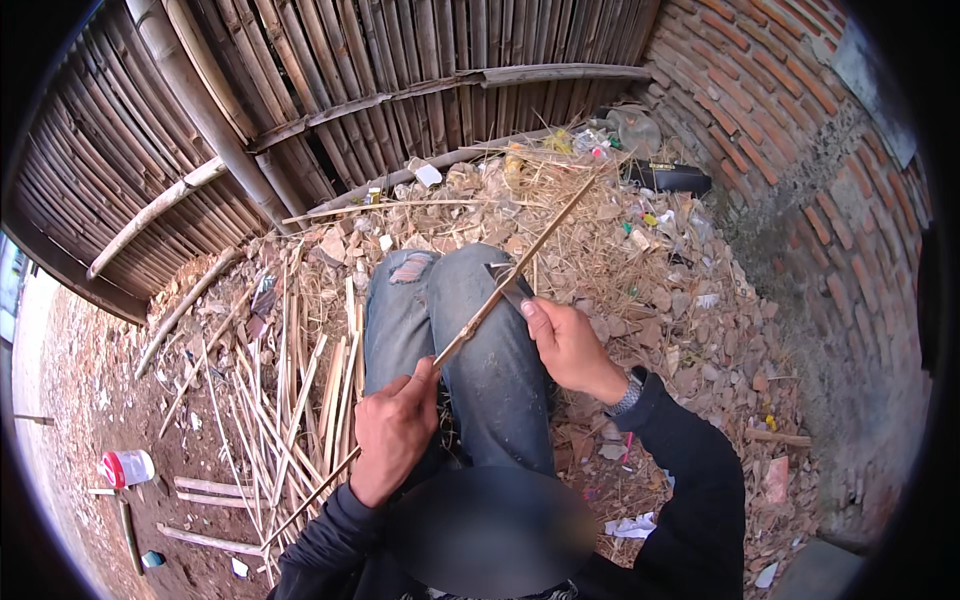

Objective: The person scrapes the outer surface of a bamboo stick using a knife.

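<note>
A long, thin bamboo strip point(555, 225) runs slantwise across my jeans-covered knees point(495, 375), its far end up and to the right. My left hand point(393, 440) is closed round its lower part, and the strip's tail passes back beside my left forearm. In my closed right hand point(572, 345) is a knife point(515, 290) with a dark, flat blade. The blade lies against the strip over my right knee, just beyond a knot in the bamboo. Most of the knife's handle is hidden by my fingers.
Many split bamboo strips point(290, 400) lie piled on the ground at left. Beyond my knees, rubble and straw point(590, 215) reach a bamboo fence point(400, 60). A brick wall point(840, 240) rises at right. A red-and-white tub point(128, 468) lies at far left, a black case point(668, 178) far right.
</note>
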Demonstrator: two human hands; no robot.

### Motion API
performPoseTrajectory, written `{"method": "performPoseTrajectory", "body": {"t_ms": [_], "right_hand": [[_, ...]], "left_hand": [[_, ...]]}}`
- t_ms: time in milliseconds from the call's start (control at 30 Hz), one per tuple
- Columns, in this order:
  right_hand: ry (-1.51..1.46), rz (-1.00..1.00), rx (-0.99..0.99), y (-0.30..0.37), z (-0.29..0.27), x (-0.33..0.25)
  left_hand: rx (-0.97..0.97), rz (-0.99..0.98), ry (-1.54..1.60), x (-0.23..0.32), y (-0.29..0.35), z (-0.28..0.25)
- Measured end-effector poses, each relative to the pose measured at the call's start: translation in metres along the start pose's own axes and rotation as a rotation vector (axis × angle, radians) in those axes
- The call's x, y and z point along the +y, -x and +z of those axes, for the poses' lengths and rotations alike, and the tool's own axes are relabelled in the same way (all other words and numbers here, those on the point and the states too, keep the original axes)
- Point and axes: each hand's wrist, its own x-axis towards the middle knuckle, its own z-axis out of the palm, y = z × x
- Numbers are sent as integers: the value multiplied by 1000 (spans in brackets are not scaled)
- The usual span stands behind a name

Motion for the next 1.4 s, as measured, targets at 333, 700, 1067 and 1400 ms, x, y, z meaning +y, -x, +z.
{"method": "performPoseTrajectory", "body": {"t_ms": [333, 700, 1067, 1400], "right_hand": [[52, 22, -143, 7, -4, -18], [-208, 43, 139, -50, -52, -61], [-145, -140, -33, -144, -73, -108], [-23, -161, 131, -188, -75, -75]], "left_hand": [[-10, -52, 103, 6, -7, 0], [43, -154, 228, 5, -26, -18], [-501, -235, 809, 7, -90, -51], [-605, -310, 1244, 7, -197, 0]]}}
